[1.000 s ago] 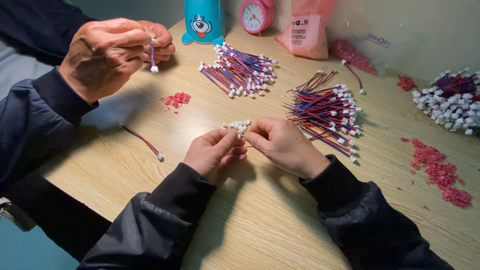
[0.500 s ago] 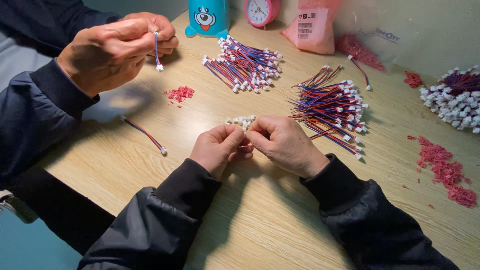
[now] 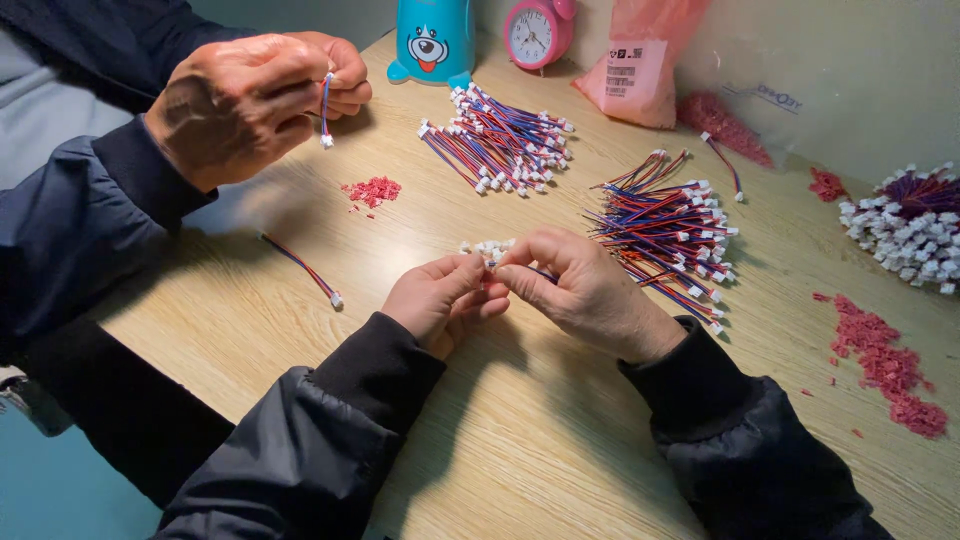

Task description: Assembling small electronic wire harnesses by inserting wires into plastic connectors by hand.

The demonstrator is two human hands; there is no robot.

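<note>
- Both of my hands meet over the pale wooden table (image 3: 560,440): my left hand (image 3: 443,300) and my right hand (image 3: 585,290) are pinched together, fingertips touching, around a small white plastic connector with thin red and blue wires (image 3: 492,258).
- Just beyond my fingertips I see a little cluster of loose white connectors (image 3: 487,246) lying on the wood.
- Right of my right hand lies a fanned pile of red and blue wire leads with white plugs (image 3: 665,230); a second similar pile (image 3: 500,140) sits farther back.
- At left, a co-worker's hands (image 3: 250,95) are raised above the table, gripping one wire lead (image 3: 325,110) that hangs down.
- Below them I note a single loose lead (image 3: 300,268) and a small heap of red plastic bits (image 3: 372,190).
- Along the far edge stand a teal bear-faced container (image 3: 432,40), a pink round clock (image 3: 535,32) and a pink plastic bag (image 3: 640,70).
</note>
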